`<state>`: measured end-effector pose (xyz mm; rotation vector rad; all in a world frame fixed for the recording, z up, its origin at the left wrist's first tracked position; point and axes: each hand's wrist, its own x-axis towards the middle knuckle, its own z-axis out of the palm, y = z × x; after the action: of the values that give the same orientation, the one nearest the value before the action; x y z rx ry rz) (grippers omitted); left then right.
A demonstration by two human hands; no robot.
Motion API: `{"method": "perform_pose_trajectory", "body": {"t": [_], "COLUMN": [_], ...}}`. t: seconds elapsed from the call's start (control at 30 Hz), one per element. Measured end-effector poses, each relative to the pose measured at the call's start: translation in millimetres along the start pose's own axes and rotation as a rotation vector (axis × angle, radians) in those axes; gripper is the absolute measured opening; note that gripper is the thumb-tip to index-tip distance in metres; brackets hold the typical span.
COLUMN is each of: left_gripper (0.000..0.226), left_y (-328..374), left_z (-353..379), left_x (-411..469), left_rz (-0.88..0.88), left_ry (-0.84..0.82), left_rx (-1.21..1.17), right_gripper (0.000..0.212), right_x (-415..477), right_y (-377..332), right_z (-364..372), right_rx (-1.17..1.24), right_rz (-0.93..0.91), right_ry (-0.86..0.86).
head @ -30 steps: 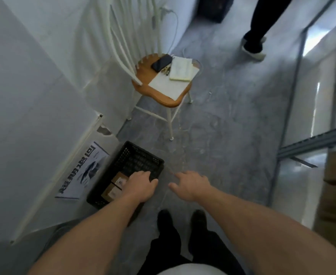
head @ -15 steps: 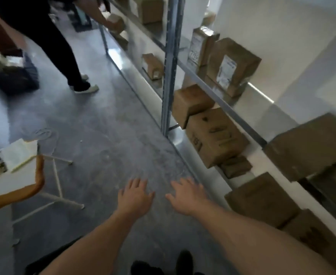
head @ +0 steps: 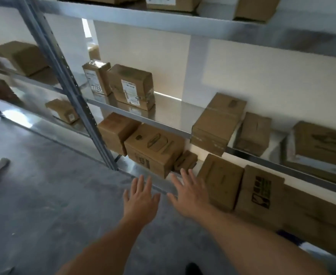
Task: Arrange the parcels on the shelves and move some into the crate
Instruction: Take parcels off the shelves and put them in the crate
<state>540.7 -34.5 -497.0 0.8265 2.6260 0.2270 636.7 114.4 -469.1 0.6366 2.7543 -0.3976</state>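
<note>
Spread flat, the left hand [head: 141,199] and right hand [head: 191,195] hover empty beside a parcel [head: 220,181].

**Floor** [head: 44,205]: grey concrete, mottled and scuffed, filling 6 to 9 o'clock.
**Wall** [head: 262,76]: plain cream, behind the rack from 12 to 3 o'clock, with a paler vertical band near 1 o'clock.
**Steel shelving rack** [head: 163,22]: galvanised, several tiers, crossing from 10 to 4 o'clock. The shelf surfaces are glossy and reflective.
**Upright** [head: 68,82]: perforated grey post, slanting from 11 o'clock to centre.
**Light:** bright opening [head: 86,26] near 12 o'clock; glare patch [head: 14,116] on a low tier at 9 o'clock.
</note>
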Motion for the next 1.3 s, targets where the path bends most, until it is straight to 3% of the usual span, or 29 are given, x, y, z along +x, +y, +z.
{"method": "perform_pose_trajectory", "body": {"t": [0.27, 0.43, 0.53, 0.8, 1.0, 1.23, 1.3], "left_gripper": [0.066, 0.062, 0.063, 0.052, 0.063, 0.027, 0.026], "left_y": [32.6, 79.0, 108.4, 158.1, 189.1, 204.7, 204.7], "left_z": [-58.3, -94.1, -107.5, -119.9, -104.8, -103.1, -102.0], "left_x": [50.9, 77.5, 95.3, 129.0, 150.3, 160.0, 163.3], "left_rz": [0.329, 0.459, 0.452, 0.444, 0.294, 0.125, 0.113], "left_ry": [0.083, 0.117, 0.111, 0.118, -0.057, -0.086, -0.086], "left_rx": [0.087, 0.021, -0.003, -0.067, -0.408, -0.712, -0.754], "right_gripper": [0.069, 0.066, 0.063, 0.063, 0.065, 0.063, 0.060], "right_x": [-10.0, -10.8, -3.7, 23.3, 48.6, 60.8, 61.4], "right_y": [-3.3, 9.8, 25.0, 76.1, 105.2, 114.9, 117.8], "right_z": [-35.4, -67.7, -89.4, -120.0, -120.2, -121.5, -121.4], "right_rx": [0.092, 0.198, 0.315, 0.466, 0.651, 1.085, 1.193], "right_rz": [0.261, 0.441, 0.546, 0.589, 0.533, 0.584, 0.622], "right_ry": [0.226, 0.367, 0.457, 0.426, 0.420, 0.478, 0.497]}}
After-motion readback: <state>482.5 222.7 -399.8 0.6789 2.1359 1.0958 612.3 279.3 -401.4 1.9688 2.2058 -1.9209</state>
